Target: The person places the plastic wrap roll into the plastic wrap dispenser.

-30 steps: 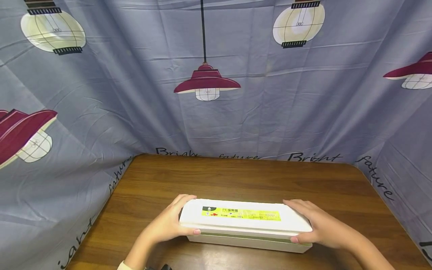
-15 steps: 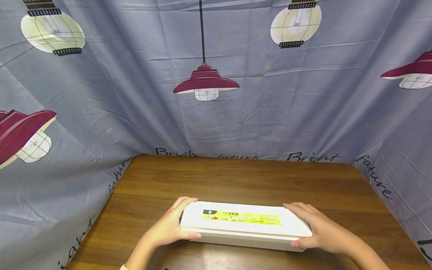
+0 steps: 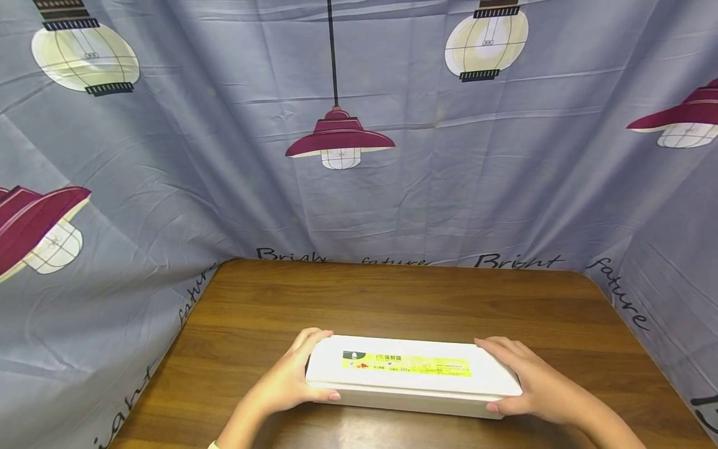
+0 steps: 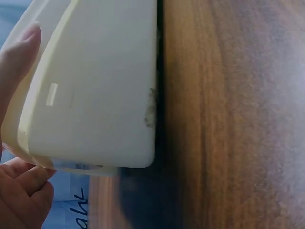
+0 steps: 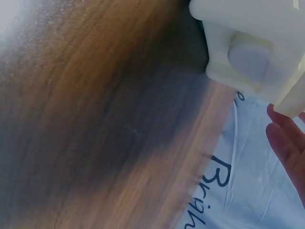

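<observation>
A long white cling film box [image 3: 412, 402] lies across the front of the table, its lid [image 3: 325, 368] down on the base. A yellow label [image 3: 406, 363] with printed characters and a dark corner runs along the lid's top. My left hand [image 3: 286, 380] grips the left end, thumb on the front side and fingers over the back. At the other end my right hand [image 3: 538, 383] holds the lid the same way. The left wrist view shows the smooth front side [image 4: 95, 95] with a dark smudge. In the right wrist view, fingertips [image 5: 286, 138] touch the lid's far edge.
The brown wooden table [image 3: 392, 299] extends behind the box and to both sides. A grey-blue curtain [image 3: 426, 199] printed with lamps and lettering hangs along its back and sides.
The lid has come down: the green strip seen between lid and base one second ago is now hidden. Both hands keep their grip on the ends.
</observation>
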### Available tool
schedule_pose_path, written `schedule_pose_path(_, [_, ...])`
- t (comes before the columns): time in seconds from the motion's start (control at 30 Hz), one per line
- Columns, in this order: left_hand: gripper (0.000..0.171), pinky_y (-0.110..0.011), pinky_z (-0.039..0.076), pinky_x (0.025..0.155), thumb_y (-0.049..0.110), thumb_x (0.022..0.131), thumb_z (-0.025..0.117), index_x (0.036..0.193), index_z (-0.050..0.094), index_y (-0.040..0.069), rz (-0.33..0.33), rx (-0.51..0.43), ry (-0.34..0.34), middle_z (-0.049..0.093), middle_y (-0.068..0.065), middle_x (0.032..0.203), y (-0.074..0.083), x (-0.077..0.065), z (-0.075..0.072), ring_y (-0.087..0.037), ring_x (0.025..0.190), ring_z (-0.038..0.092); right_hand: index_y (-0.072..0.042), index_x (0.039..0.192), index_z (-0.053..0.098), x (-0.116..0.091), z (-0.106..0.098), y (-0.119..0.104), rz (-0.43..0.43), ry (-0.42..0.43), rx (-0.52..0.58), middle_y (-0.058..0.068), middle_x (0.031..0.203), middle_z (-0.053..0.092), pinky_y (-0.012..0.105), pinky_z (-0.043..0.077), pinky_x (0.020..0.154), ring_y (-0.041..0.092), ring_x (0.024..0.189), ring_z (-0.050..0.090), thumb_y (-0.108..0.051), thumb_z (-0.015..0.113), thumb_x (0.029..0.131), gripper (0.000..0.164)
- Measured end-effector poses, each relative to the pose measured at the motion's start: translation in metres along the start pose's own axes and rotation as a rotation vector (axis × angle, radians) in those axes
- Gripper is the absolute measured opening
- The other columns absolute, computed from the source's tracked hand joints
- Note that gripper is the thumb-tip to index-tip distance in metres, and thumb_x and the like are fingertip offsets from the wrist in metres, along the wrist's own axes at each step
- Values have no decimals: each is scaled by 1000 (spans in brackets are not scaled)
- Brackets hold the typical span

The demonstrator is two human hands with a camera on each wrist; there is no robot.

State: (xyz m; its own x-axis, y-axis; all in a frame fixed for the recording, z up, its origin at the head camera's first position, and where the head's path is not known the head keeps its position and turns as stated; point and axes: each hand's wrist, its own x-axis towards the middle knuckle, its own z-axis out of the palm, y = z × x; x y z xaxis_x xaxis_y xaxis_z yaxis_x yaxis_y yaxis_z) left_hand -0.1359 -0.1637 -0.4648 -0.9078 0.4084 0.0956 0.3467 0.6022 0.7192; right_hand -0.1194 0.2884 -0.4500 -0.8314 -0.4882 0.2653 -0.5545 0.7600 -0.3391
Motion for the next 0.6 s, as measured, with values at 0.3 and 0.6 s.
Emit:
schedule_pose_path(0.3, [103,-41,46,101,54,60,90,147,39,32,31,-2,15,37,8,143,-2,-3,2,-14,122,49,-25,146,48,-1,5,1,-26,41,-32,-8,136,53,29,45,88,-2,120,40,-57,88,60,100])
schedule_pose_path(0.6, [105,-39,47,101,55,60,89,148,37,29,47,18,30,37,5,143,-6,-3,4,-14,122,49,-25,149,43,-3,9,-2,-14,37,-22,-5,139,51,34,48,88,0,123,39,-57,88,61,104])
